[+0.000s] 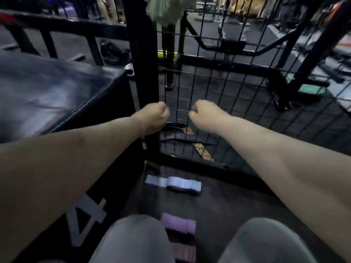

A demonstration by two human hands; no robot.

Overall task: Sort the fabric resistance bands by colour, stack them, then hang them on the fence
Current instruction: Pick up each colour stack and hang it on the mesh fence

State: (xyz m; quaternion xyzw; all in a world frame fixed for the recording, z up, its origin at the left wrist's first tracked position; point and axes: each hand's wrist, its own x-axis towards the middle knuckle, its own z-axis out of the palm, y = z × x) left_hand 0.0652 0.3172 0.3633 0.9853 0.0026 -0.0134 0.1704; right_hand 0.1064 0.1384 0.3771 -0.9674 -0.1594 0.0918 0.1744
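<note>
Against the wire fence (pixel 218 82), the left hand (pixel 155 116) and right hand (pixel 204 115) are fists with curled fingers (pixel 165 110), any hold lost in blur, while below the fence grey bands (pixel 182 184) and knee-hidden purple bands (pixel 178 223) lie on the floor (pixel 228 209).

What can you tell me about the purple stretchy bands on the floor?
The purple bands are soft lilac fabric, folded flat and piled in a small stack, with ribbed ends showing on the right. They lie on the dark floor between the person's knees and look a bit blurry. A darker pinkish pile lies just nearer; I cannot tell if they touch. The left hand and right hand are up at the fence, not touching them.
</note>
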